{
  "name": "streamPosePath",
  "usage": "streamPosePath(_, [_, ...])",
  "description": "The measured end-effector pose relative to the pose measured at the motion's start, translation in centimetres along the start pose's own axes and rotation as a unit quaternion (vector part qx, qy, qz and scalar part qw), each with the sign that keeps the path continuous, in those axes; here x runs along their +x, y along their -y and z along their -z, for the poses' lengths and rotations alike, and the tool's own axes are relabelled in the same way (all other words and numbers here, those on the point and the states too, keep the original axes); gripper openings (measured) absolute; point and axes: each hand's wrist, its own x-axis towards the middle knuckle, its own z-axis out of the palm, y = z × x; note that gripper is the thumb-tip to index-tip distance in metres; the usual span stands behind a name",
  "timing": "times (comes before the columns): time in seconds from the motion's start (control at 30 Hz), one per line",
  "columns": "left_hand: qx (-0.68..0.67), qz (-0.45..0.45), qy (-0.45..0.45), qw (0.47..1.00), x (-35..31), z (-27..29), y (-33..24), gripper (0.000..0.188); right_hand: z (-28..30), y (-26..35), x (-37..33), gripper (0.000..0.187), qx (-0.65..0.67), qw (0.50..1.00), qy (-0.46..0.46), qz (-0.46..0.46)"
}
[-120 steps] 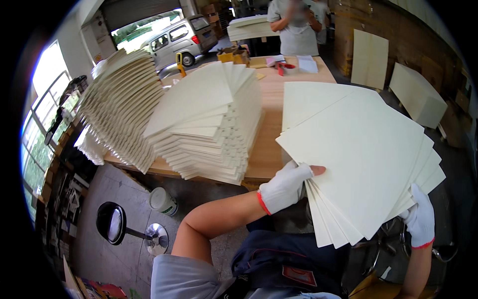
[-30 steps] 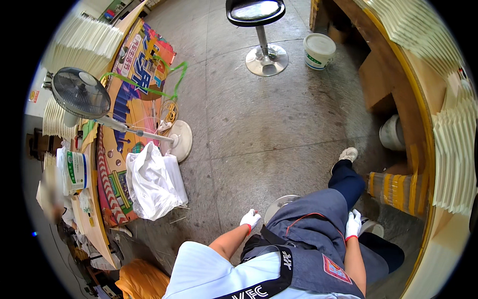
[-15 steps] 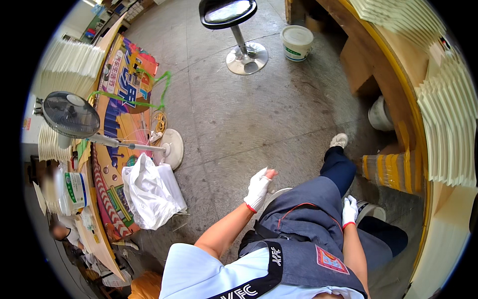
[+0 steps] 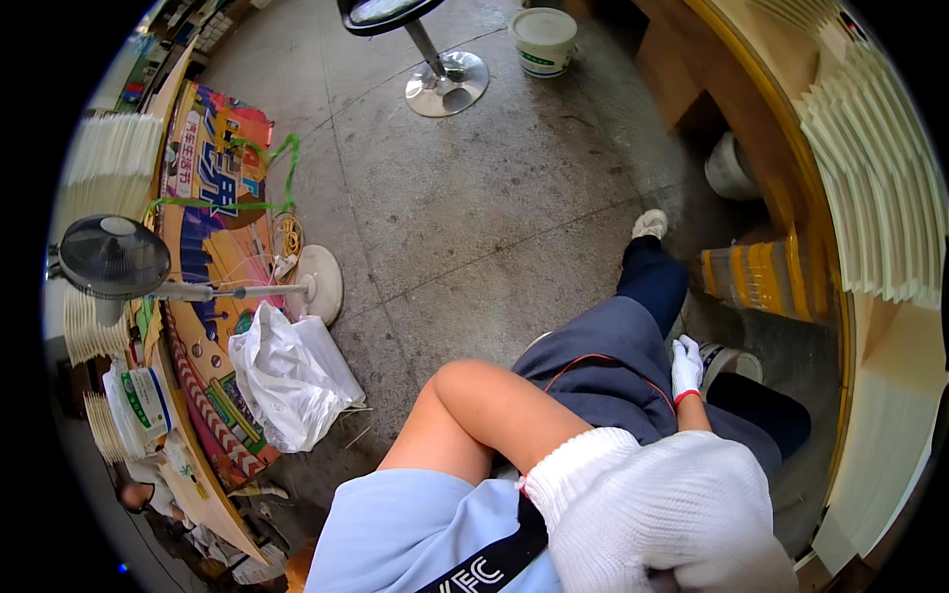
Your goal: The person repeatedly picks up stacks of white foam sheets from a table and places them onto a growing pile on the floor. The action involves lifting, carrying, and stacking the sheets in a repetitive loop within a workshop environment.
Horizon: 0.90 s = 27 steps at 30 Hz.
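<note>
My left hand point(image 4: 662, 504), in a white knit glove with a red cuff edge, is raised very close to the camera. It covers much of my upper body at the lower right, and its fingers are not clearly visible. My right hand point(image 4: 686, 366), gloved the same way, rests on the side of my lap with its fingers laid out and nothing seen in them. Just beside it is a white bucket point(image 4: 733, 364), partly hidden by my leg. A dark grey apron point(image 4: 603, 346) with red piping lies over my thighs.
At left a standing fan point(image 4: 114, 255) leans past a colourful printed panel point(image 4: 213, 287), near a white plastic bag point(image 4: 287, 381). Ahead are a stool point(image 4: 447, 84) and a lidded bucket point(image 4: 544, 44). To the right, a tape-wrapped carton point(image 4: 761, 279) sits below stacked white sheets point(image 4: 875, 178). Another person point(image 4: 148, 489) is at far left.
My left hand has risen from beside my lap to right before the camera. My right hand stays on my lap. The view has shifted, so the stool and lidded bucket sit higher and further left.
</note>
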Motion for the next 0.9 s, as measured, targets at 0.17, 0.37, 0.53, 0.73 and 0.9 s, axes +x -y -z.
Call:
streamPosePath(0.17, [-0.065, 0.096, -0.034, 0.993, 0.2, 0.0, 0.8, 0.03, 0.2, -0.2, -0.7, 0.047, 0.027, 1.0, -0.001, -0.015])
streamPosePath(0.37, [-0.162, 0.394, -0.081, 0.901, 1.6, 2.8, 1.9, 0.036, 1.0, -2.0, -1.7, 0.045, 0.092, 0.994, -0.063, -0.017])
streamPosePath(0.53, [-0.218, 0.646, -0.092, 0.725, 1.0, 6.4, 5.1, 0.046, 1.4, -4.0, -2.2, 0.041, 0.135, 0.978, -0.156, -0.039])
streamPosePath(0.73, [-0.085, 0.819, 0.025, 0.568, 1.6, 6.4, 11.1, 0.043, 5.7, -2.3, -2.6, 0.036, 0.339, 0.902, -0.269, -0.016])
streamPosePath(0.9, [0.019, 0.817, 0.275, 0.506, 2.5, 3.6, 18.3, 0.017, 16.9, 0.2, -8.4, 0.033, 0.463, 0.818, -0.336, 0.07])
